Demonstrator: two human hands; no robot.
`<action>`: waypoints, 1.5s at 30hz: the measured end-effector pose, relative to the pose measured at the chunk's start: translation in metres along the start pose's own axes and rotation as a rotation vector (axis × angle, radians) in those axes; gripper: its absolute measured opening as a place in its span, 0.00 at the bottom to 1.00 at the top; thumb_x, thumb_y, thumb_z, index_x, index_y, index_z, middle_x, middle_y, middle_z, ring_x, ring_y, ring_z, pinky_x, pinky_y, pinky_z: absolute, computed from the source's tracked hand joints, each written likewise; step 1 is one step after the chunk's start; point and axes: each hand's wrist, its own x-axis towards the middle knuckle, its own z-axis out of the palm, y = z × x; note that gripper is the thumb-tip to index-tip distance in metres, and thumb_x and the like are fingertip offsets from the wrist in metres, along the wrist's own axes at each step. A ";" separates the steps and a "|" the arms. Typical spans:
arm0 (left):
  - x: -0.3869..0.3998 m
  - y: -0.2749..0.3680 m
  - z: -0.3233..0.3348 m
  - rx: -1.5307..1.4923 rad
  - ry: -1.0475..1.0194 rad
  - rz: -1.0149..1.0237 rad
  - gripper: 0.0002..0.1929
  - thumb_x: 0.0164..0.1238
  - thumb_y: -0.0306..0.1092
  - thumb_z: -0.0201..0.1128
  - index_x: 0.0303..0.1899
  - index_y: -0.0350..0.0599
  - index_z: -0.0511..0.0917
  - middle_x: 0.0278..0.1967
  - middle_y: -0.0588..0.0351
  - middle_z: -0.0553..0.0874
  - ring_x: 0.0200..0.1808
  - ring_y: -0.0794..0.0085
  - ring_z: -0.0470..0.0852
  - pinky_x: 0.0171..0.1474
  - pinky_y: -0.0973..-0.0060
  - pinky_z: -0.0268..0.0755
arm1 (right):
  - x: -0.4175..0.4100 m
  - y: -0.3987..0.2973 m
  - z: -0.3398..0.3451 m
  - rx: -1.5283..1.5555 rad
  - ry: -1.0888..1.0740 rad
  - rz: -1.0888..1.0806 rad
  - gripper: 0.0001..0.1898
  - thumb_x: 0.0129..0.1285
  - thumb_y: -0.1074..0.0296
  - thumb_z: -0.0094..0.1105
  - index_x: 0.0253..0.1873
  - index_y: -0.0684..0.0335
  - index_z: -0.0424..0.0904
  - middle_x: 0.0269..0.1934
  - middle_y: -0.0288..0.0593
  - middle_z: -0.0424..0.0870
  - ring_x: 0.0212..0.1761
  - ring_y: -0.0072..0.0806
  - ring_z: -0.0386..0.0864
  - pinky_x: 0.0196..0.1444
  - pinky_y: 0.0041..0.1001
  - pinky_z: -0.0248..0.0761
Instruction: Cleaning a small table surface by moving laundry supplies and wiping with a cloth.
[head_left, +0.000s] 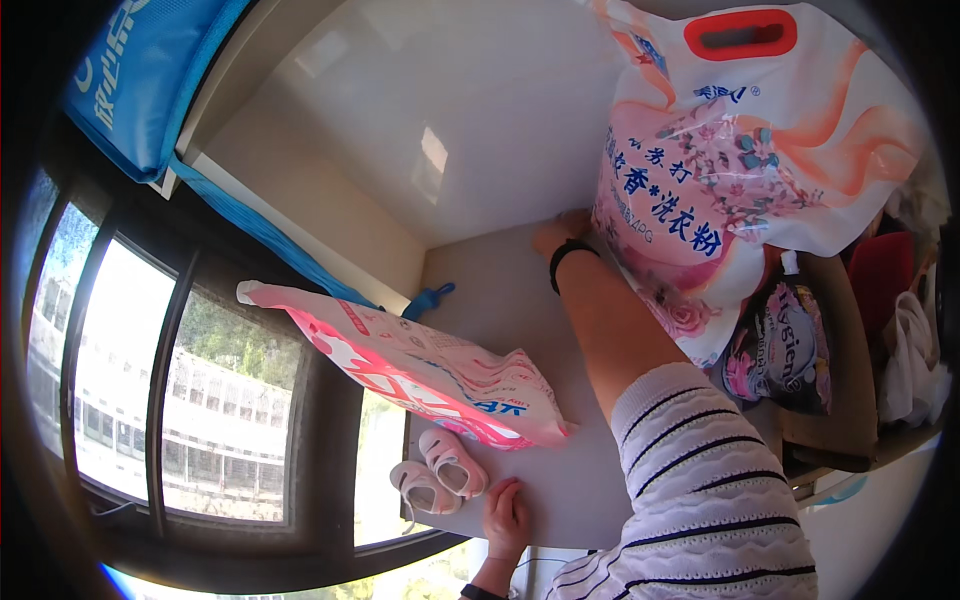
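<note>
My right hand (562, 231) reaches to the back of a grey shelf (480, 281), beside the lower left edge of a large white and pink laundry powder bag (697, 172). That bag stands upright, with a red-rimmed handle slot at its top, and it hides part of my fingers. Whether they hold anything is not visible. Near the shelf's front edge rests my left hand (505, 514), its fingers curled and nothing visible in them. Just left of it sits a pair of small pale pink shoes (439, 472). Behind the shoes stands a second pink and white bag (427, 367).
A dark spouted refill pouch (784, 345) leans right of the large bag, by a brown box (832, 420). White plastic (911, 360) lies farther right. A small blue object (429, 301) is at the back left. Windows (225, 405) and a blue bag (150, 82) are on the left.
</note>
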 end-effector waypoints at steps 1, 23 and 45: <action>0.000 0.002 0.001 0.002 0.002 0.010 0.10 0.52 0.20 0.52 0.37 0.39 0.77 0.40 0.50 0.78 0.40 0.57 0.78 0.43 0.68 0.72 | 0.009 -0.006 0.006 0.006 0.028 0.062 0.27 0.60 0.55 0.42 0.62 0.60 0.63 0.64 0.45 0.61 0.67 0.42 0.55 0.64 0.49 0.43; -0.006 -0.002 0.011 0.060 -0.065 0.010 0.12 0.51 0.26 0.58 0.40 0.40 0.76 0.38 0.45 0.76 0.37 0.52 0.77 0.37 0.65 0.72 | 0.020 -0.105 0.038 0.413 -0.036 -0.494 0.23 0.64 0.60 0.43 0.62 0.62 0.62 0.65 0.41 0.57 0.62 0.41 0.61 0.62 0.38 0.55; 0.004 0.001 0.009 -0.042 -0.002 0.053 0.12 0.49 0.18 0.52 0.37 0.39 0.76 0.40 0.49 0.78 0.41 0.56 0.77 0.43 0.67 0.71 | -0.017 0.010 0.043 0.063 0.143 -0.700 0.10 0.53 0.71 0.50 0.36 0.65 0.81 0.39 0.51 0.80 0.43 0.44 0.77 0.46 0.37 0.70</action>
